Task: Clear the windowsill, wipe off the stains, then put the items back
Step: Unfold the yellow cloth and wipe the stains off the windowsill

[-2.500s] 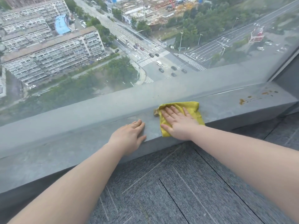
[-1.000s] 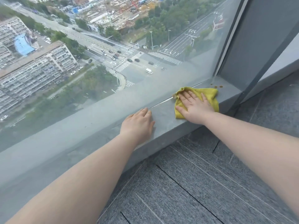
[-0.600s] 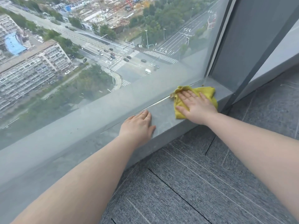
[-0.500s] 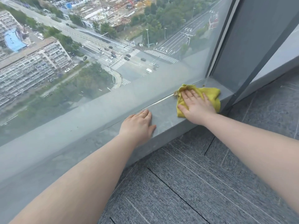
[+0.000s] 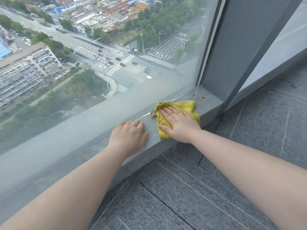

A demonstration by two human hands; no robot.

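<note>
A yellow cloth [image 5: 189,106] lies flat on the grey windowsill [image 5: 211,103] near its right end. My right hand [image 5: 178,124] presses on the cloth with straight, spread fingers. Just left of it, my left hand [image 5: 128,136] rests flat on the bare sill with fingers together. A few small brown stains [image 5: 200,97] dot the sill just beyond the cloth, close to the corner. A small brownish scrap [image 5: 152,113] pokes out at the cloth's left edge by the glass.
A large glass pane [image 5: 116,63] rises straight from the sill's far edge. A dark grey window post [image 5: 240,47] closes off the sill on the right. Grey carpet tiles [image 5: 199,188] cover the floor below the sill.
My right hand has slid the cloth back to the left, uncovering the brown stains near the corner. My left hand stays flat on the sill.
</note>
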